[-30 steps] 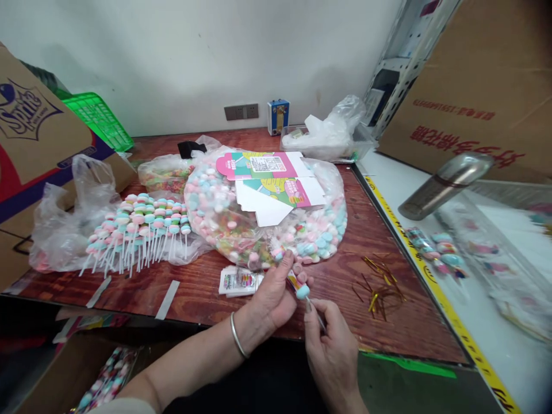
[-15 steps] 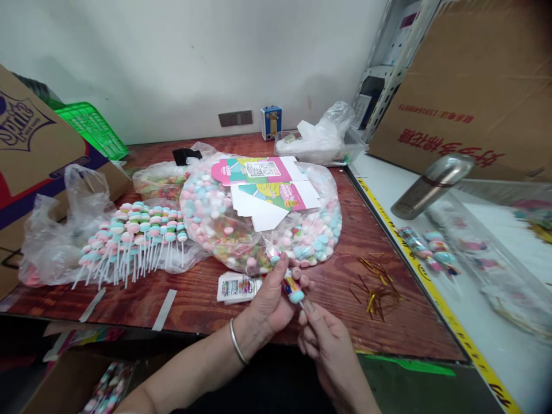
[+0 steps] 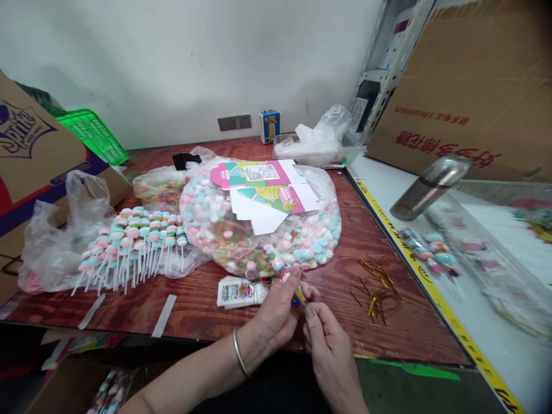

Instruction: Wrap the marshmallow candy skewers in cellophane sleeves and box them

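Pinching together at the near table edge: left hand (image 3: 278, 307) closed round a pastel candy skewer in clear wrap (image 3: 284, 275), thumb and fingers clamped on it. Right hand (image 3: 330, 345) fingertips (image 3: 309, 311) closed on its lower end. Skewer lies between both hands, above the red-brown wooden table (image 3: 345, 299).

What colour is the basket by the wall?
Bright green: the basket shows at the far left of the head view, behind a cardboard box.

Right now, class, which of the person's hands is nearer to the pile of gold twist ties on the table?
Right. The right hand is just left of the gold twist ties; the left hand, with the bracelet, is farther left, beside the sticker stack.
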`<state>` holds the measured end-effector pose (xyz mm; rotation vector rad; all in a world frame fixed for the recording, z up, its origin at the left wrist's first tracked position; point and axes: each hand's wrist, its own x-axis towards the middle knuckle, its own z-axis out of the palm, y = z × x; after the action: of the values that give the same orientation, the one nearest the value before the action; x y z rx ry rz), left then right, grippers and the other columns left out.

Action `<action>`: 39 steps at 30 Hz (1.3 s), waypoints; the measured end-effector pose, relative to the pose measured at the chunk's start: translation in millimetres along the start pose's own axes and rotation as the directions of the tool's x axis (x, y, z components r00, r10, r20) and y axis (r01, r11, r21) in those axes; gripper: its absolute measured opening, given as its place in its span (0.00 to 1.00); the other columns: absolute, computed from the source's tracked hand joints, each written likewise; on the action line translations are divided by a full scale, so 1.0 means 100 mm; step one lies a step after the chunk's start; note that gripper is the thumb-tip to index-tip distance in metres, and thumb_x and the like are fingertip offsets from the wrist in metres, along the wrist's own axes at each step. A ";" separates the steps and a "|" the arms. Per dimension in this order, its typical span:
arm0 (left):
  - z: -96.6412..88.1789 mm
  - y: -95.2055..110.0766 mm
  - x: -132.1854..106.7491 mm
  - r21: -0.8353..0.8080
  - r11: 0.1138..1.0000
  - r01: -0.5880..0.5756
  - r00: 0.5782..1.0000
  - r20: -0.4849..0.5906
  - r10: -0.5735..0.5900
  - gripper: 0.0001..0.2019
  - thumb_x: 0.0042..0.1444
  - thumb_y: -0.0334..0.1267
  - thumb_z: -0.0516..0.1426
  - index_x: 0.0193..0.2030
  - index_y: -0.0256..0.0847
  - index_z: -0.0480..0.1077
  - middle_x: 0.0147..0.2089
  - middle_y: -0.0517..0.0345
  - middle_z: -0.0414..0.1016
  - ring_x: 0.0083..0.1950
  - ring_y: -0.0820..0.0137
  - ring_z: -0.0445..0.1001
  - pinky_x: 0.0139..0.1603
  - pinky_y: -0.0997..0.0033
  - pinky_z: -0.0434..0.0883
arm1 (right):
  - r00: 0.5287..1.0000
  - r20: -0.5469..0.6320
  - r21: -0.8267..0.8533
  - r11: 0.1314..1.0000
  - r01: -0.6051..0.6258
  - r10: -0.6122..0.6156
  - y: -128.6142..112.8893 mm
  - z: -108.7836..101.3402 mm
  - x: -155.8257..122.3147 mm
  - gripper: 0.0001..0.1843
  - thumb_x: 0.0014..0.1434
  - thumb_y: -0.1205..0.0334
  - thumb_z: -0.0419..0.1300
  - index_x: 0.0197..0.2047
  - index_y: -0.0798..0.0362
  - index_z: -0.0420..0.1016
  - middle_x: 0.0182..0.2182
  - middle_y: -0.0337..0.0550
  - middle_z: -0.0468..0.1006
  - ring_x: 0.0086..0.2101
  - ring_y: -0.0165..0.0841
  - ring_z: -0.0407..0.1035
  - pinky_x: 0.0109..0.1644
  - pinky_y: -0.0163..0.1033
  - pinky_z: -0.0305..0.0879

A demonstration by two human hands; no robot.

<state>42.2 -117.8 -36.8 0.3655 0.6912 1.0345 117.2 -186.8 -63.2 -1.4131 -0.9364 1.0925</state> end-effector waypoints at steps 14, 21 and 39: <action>-0.03 -0.09 -0.07 0.175 0.983 0.048 0.999 -0.002 -0.049 0.19 0.55 0.48 0.61 0.52 0.44 0.75 0.55 0.52 0.74 0.55 0.66 0.71 0.61 0.68 0.62 | 0.928 0.008 -0.503 0.801 0.325 -0.372 0.12 0.05 0.09 0.21 0.65 0.57 0.47 0.58 0.54 0.65 0.49 0.52 0.75 0.49 0.38 0.70 0.47 0.41 0.67; -0.05 -0.04 -0.13 0.296 0.955 0.002 0.991 0.124 -0.041 0.17 0.55 0.44 0.62 0.49 0.41 0.76 0.51 0.49 0.77 0.55 0.64 0.72 0.62 0.66 0.60 | 0.982 -0.109 -0.143 0.980 0.137 -0.153 0.01 0.00 0.16 0.15 0.63 0.49 0.51 0.34 0.51 0.69 0.29 0.40 0.73 0.30 0.32 0.67 0.35 0.35 0.63; -0.13 -0.01 -0.06 0.376 0.925 0.057 0.998 -0.056 -0.038 0.13 0.47 0.42 0.67 0.37 0.36 0.80 0.30 0.54 0.78 0.29 0.74 0.72 0.36 0.76 0.68 | 0.994 -0.106 0.175 0.983 0.056 -0.037 -0.05 0.04 0.07 0.15 0.56 0.47 0.61 0.34 0.51 0.74 0.33 0.40 0.70 0.35 0.32 0.62 0.39 0.34 0.62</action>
<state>32.2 -123.7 -45.1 0.6568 0.9414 0.8630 115.7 -178.6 -59.5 -1.2820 -0.7750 1.0323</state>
